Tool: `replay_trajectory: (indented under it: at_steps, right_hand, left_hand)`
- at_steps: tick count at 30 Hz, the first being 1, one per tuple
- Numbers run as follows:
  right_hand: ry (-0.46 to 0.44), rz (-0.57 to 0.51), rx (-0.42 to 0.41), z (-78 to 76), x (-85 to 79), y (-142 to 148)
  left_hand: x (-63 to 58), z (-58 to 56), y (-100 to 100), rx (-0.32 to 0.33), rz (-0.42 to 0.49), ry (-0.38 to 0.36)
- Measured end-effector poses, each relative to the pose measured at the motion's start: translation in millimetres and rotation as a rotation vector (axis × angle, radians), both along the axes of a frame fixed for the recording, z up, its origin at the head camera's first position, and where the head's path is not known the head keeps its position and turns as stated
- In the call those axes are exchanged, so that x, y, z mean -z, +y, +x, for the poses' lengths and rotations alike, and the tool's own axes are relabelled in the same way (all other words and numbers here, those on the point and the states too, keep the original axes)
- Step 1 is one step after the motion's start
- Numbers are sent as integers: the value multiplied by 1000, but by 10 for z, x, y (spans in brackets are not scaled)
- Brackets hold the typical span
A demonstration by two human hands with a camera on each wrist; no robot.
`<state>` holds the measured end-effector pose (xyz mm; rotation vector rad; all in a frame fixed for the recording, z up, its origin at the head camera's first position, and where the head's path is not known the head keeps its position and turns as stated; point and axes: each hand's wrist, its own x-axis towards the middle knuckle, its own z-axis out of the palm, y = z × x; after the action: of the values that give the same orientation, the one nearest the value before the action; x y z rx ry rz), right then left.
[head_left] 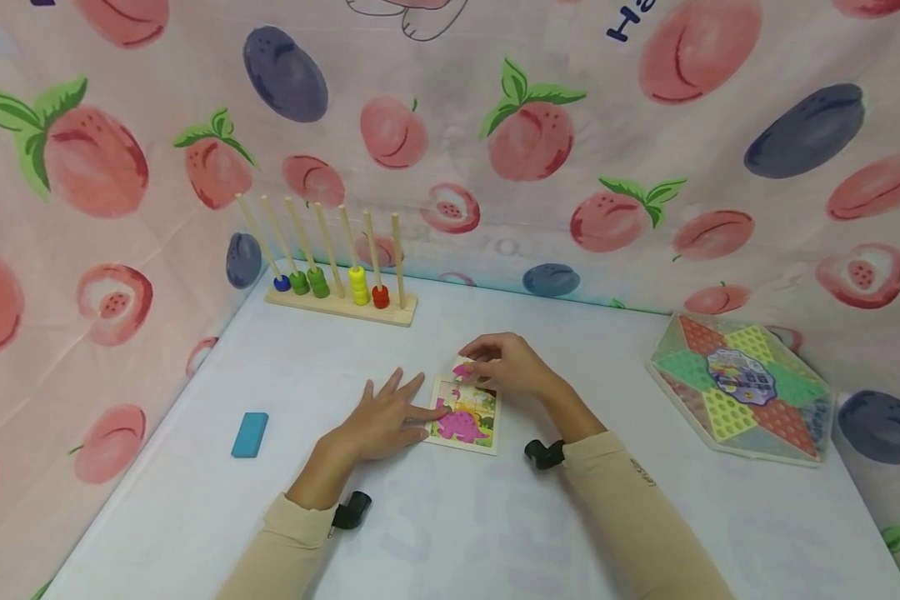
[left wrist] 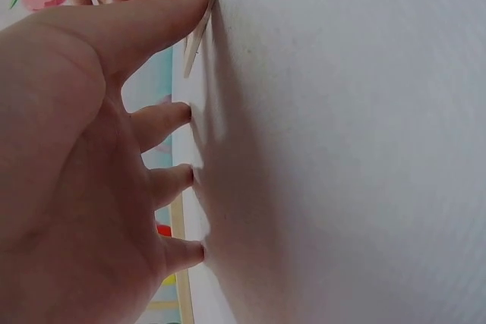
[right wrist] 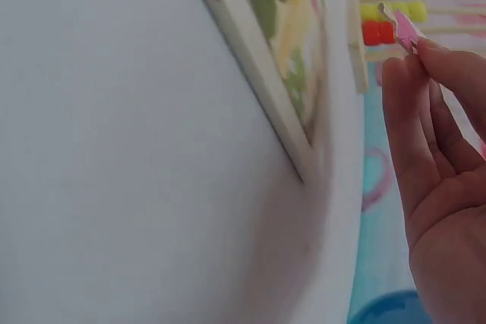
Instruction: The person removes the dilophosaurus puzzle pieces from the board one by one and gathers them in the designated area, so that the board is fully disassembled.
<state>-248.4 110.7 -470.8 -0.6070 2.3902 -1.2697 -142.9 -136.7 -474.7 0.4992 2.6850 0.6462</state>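
1. Backdrop, one: pale pink cloth (head_left: 450,75) printed with peaches and dark plums, behind the work.
2. Tabletop, one: flat white surface (head_left: 562,533).
3. Game box, one: hexagonal plastic case (head_left: 742,379) with a red, yellow and green star, on my right.
4. Counting stand, one: pale wooden base (head_left: 341,309) with seven upright rods; five bear beads in blue, green, yellow or red, two are bare. The single beads are too small to count surely.
5. Hands, two. My left hand (head_left: 381,423) is spread wide, index finger over the left side of the tray, thumb at its edge. My right hand (head_left: 513,367) holds a narrow pinch, thumb against fingertips, on the piece.
6. Puzzle tray, one: square, wooden-rimmed tray (head_left: 461,447) with a pink dinosaur picture, flat before me. Probably light and stiff; best steadied by the rim.
7. Block, one: blue rectangular block (head_left: 250,435), left of my left hand.
8. Puzzle piece, one in hand: thin, pink-printed piece (head_left: 461,368) at the tray's far edge; contact there I cannot tell. Likely light, rigid, a little slick; best taken by opposite edges.
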Motion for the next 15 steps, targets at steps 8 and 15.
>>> replay_trajectory:
  at_steps: [8, 15]
  right_hand:
    - [44, -64, 99, -30, -89, 289]
    - [-1, -79, 163, -24, -24, 450]
  left_hand:
    - [17, -13, 5, 11, 38, 45]
    - [16, -105, 2, 49, 45, 66]
